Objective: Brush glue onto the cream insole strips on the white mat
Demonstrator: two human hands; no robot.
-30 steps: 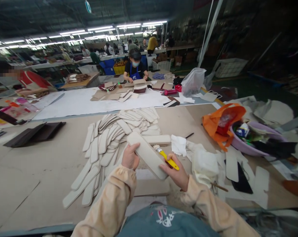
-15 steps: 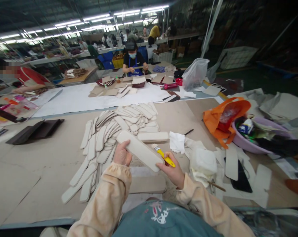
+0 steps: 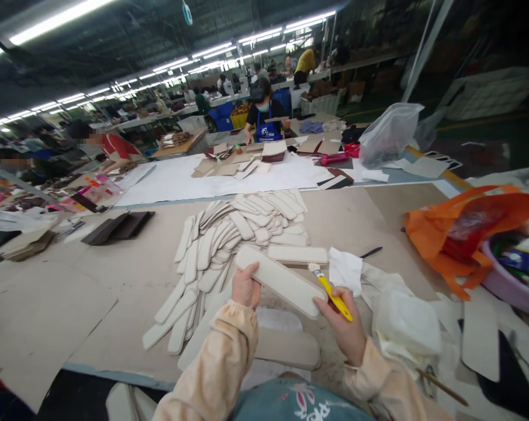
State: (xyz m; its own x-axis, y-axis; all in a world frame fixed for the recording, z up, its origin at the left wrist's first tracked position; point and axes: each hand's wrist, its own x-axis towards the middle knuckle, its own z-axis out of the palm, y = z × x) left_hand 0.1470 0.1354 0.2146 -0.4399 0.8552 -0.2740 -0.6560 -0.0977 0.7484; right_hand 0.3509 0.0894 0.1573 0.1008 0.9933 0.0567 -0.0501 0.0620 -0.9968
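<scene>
A: State the grips.
B: Right hand [image 3: 345, 333]: grasping the yellow-handled brush [image 3: 328, 287] and one end of the rounded off-white strip [image 3: 286, 280]. Left hand [image 3: 246, 287]: grasping the other end.
A: Strip location?
B: Raised, near-right of the strip heap [image 3: 206, 248].
A: Current step?
B: Apparently positioning the strip. The next move calls for firm left support, leaving the brush free.
</scene>
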